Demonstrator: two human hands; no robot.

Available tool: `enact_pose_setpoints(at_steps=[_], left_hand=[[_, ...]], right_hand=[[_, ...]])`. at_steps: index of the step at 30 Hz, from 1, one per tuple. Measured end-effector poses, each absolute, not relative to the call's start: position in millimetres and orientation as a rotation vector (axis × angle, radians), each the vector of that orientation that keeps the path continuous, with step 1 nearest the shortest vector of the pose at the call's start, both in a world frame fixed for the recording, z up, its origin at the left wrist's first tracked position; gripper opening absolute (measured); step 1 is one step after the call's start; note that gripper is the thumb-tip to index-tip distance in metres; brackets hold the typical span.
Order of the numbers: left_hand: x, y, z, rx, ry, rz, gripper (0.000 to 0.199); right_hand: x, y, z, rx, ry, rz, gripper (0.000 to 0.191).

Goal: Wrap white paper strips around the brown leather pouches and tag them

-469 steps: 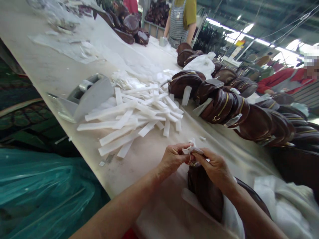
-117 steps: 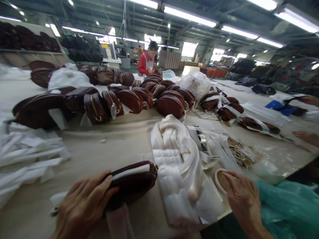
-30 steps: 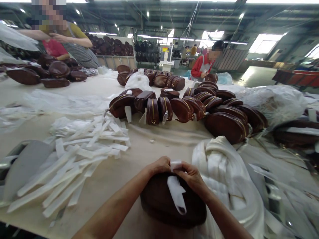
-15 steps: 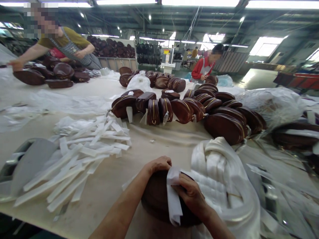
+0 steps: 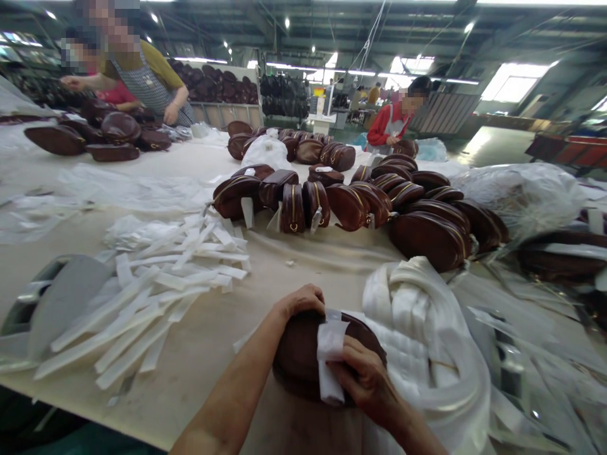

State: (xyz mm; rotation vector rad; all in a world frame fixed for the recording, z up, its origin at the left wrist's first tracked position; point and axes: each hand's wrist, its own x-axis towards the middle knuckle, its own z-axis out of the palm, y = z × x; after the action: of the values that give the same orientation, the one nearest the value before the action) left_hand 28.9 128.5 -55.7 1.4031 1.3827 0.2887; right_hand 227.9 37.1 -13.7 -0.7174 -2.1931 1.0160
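Observation:
A dark brown oval leather bag lies on the table right in front of me. My left hand is closed over its far edge, the fingertips partly hidden behind it. A white strip of soft wrapping runs across the middle of the bag, its upper part folded over. The fingers of my right hand are closed on that strip and rest against the bag's right half. What lies under the strip is hidden.
Loose white strips lie in a heap at left, near a grey tape dispenser. A thick white foam roll sits close on the right. Brown zipped bags stand in rows farther back. Co-workers stand across the table.
The bag's near edge and the strip's lower end have shifted away from me. My right hand moved slightly with the strip. The co-worker at left has lifted a hand off a bag.

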Motion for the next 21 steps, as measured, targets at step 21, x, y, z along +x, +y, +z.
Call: enact_pose_setpoints(at_steps=[21], left_hand=[[26.0, 147.4, -46.8, 1.690, 1.419, 0.117, 0.017]], right_hand=[[235.7, 51.0, -32.4, -0.624, -2.442, 0.843, 0.024]])
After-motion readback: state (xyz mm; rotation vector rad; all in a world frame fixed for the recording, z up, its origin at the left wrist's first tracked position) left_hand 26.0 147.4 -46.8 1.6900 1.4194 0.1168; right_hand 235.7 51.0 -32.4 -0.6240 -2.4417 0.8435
